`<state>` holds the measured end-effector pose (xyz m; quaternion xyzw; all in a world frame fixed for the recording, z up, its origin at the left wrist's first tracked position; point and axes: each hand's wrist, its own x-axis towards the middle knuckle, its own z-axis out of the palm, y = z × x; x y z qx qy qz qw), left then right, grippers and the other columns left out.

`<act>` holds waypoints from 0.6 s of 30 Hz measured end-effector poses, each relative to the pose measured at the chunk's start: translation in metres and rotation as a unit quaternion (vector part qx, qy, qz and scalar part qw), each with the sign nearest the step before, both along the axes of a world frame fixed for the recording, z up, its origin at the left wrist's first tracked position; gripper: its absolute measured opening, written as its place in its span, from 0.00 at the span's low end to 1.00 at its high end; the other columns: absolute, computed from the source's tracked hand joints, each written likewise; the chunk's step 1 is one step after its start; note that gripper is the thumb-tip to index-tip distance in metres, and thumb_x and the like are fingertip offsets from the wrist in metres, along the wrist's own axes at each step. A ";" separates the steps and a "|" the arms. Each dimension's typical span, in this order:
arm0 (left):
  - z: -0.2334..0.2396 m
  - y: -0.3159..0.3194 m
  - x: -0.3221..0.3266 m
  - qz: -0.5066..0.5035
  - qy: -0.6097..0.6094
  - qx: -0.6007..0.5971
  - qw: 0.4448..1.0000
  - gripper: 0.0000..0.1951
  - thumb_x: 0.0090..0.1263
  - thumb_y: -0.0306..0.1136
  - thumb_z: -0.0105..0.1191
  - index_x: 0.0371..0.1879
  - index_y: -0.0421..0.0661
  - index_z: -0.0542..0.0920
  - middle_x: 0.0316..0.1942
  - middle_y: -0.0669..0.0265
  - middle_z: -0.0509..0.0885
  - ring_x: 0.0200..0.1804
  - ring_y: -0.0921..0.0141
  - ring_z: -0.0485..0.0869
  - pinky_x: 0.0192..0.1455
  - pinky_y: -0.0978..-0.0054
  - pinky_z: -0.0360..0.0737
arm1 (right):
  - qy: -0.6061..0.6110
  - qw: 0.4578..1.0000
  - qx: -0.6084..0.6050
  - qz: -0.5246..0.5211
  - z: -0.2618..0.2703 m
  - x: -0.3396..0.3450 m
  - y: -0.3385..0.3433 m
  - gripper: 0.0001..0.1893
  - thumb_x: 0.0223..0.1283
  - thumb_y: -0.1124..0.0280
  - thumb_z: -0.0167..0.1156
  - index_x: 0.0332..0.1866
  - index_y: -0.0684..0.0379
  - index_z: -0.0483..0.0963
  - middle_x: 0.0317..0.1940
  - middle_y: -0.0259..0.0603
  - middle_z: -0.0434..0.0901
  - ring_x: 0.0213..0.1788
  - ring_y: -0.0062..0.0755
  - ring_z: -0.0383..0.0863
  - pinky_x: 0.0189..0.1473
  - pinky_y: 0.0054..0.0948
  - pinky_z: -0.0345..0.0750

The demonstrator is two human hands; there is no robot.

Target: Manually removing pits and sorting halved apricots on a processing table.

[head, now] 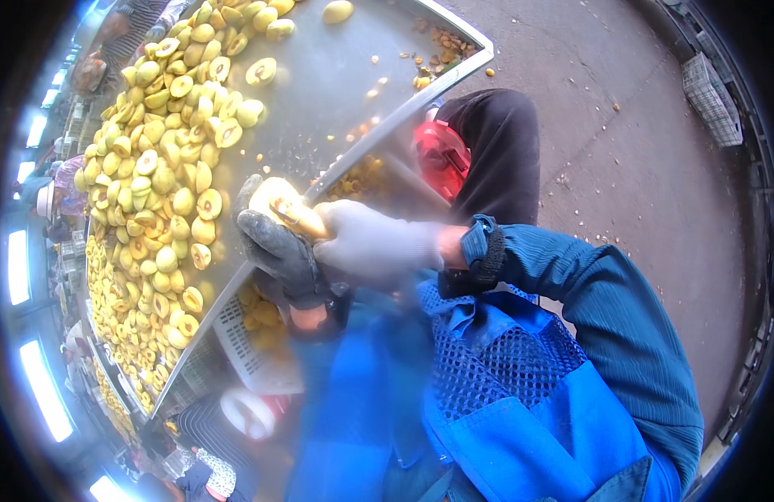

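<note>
My left hand (280, 254), in a dark grey glove, holds a yellow stone-fruit half (269, 194), probably peach, over the table's near edge. The fruit's cut face is turned up and looks washed out by glare. My right hand (384, 238), in a pale knit glove, grips a small pitting tool or knife (310, 222) by its light handle. Its metal end meets the fruit's centre; the exact blade shape is blurred. Beyond my hands a large pile of halved yellow fruit (164, 179) covers much of the metal table (318, 81), many halves showing their pits.
Loose pits (450, 47) lie in the table's corner. Under the edge stands a white plastic crate (236, 342) with yellow fruit, near a white bucket (249, 411). A red plastic object (442, 160) is by my knee. Co-workers (202, 433) sit along the table. Another crate (712, 100) rests far right.
</note>
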<state>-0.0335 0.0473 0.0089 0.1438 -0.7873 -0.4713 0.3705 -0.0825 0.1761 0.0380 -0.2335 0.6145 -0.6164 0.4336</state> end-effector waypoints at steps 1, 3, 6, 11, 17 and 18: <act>0.001 0.001 0.001 0.000 0.000 0.000 1.000 0.32 0.81 0.55 0.30 0.58 0.34 0.73 0.51 0.54 0.78 0.51 0.62 0.79 0.53 0.64 0.79 | 0.000 1.000 0.000 0.000 -0.001 0.000 0.000 0.14 0.60 0.70 0.56 0.47 0.67 0.77 0.36 0.54 0.84 0.41 0.41 0.84 0.46 0.37 0.78; 0.004 0.003 0.000 -0.010 -0.024 -0.029 0.999 0.30 0.82 0.53 0.30 0.59 0.34 0.72 0.52 0.54 0.78 0.52 0.61 0.78 0.55 0.63 0.77 | 0.083 0.996 0.005 -0.031 -0.008 0.000 -0.001 0.14 0.61 0.69 0.55 0.47 0.67 0.77 0.36 0.53 0.84 0.41 0.39 0.84 0.46 0.36 0.78; 0.005 -0.003 -0.001 -0.022 -0.038 -0.132 0.990 0.29 0.82 0.51 0.30 0.58 0.34 0.73 0.52 0.55 0.78 0.52 0.62 0.78 0.56 0.65 0.76 | -0.017 1.000 -0.019 0.006 -0.015 -0.001 -0.002 0.14 0.61 0.68 0.55 0.46 0.67 0.77 0.37 0.52 0.84 0.42 0.38 0.84 0.46 0.36 0.78; -0.001 -0.007 0.000 -0.045 -0.035 -0.018 0.998 0.30 0.82 0.52 0.29 0.54 0.35 0.75 0.49 0.55 0.80 0.50 0.64 0.79 0.55 0.67 0.77 | -0.034 0.998 -0.031 0.041 -0.020 -0.003 -0.002 0.14 0.62 0.67 0.55 0.46 0.67 0.77 0.31 0.45 0.83 0.33 0.33 0.83 0.37 0.33 0.78; 0.007 -0.011 0.009 -0.140 -0.073 0.234 0.959 0.32 0.81 0.55 0.28 0.51 0.36 0.79 0.39 0.58 0.84 0.44 0.68 0.82 0.50 0.71 0.79 | -0.102 0.986 -0.008 0.134 -0.032 -0.021 0.021 0.15 0.60 0.67 0.57 0.46 0.67 0.78 0.32 0.44 0.84 0.35 0.35 0.83 0.40 0.35 0.78; 0.010 -0.015 0.009 -0.183 -0.104 0.191 0.959 0.32 0.81 0.54 0.29 0.50 0.35 0.79 0.39 0.57 0.84 0.43 0.67 0.83 0.49 0.71 0.79 | 0.010 0.988 0.003 0.153 -0.036 -0.026 0.022 0.15 0.60 0.69 0.57 0.48 0.67 0.77 0.33 0.40 0.83 0.36 0.29 0.82 0.40 0.31 0.78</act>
